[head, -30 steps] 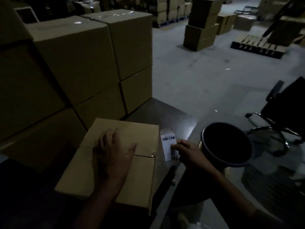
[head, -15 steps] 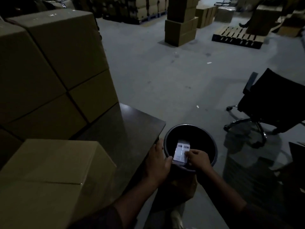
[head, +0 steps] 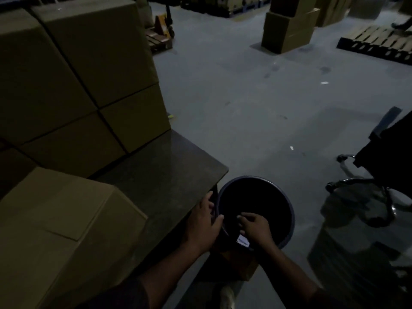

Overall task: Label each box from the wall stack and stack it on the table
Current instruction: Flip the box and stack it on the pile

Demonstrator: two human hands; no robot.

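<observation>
Cardboard box (head: 62,230) sits on the desk (head: 169,175) at near left, flaps closed, w/ the wall stack (head: 78,74) right behind it. Prob light-ish for its bulk but stiff and smooth-sided, so best taken w/ palms on two opposite sides or under the bottom edges, not by the top flaps. Left hand (head: 204,221) grips the bin (head: 287,210) rim, thumb curled over it. Bin stands on the floor just beside the desk corner; inside too dark to tell contents. Right hand (head: 255,227) reaches in over the bin, fingers curled, pinching a small white paper (head: 243,240), prob label backing.
</observation>
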